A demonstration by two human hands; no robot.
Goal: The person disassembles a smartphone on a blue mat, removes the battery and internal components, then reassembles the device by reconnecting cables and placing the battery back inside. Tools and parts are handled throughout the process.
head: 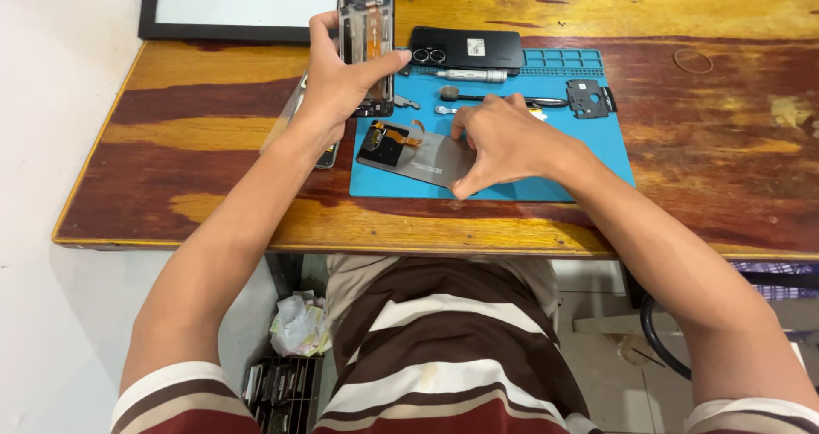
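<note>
Wooden bench point(213, 195) carries a blue mat point(597, 157); left hand point(337, 80) grip closed around an opened phone frame point(367, 33), right hand point(503, 144) fingers pinching a grey screen panel point(422, 157) below it.

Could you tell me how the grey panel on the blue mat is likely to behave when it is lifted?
The grey panel looks thin and flat, so probably light and slightly bendable, likely fragile. Lying flush on the blue mat, it may need lifting by an edge, where the right hand touches it. Its orange ribbon looks floppy and could snag.
</note>
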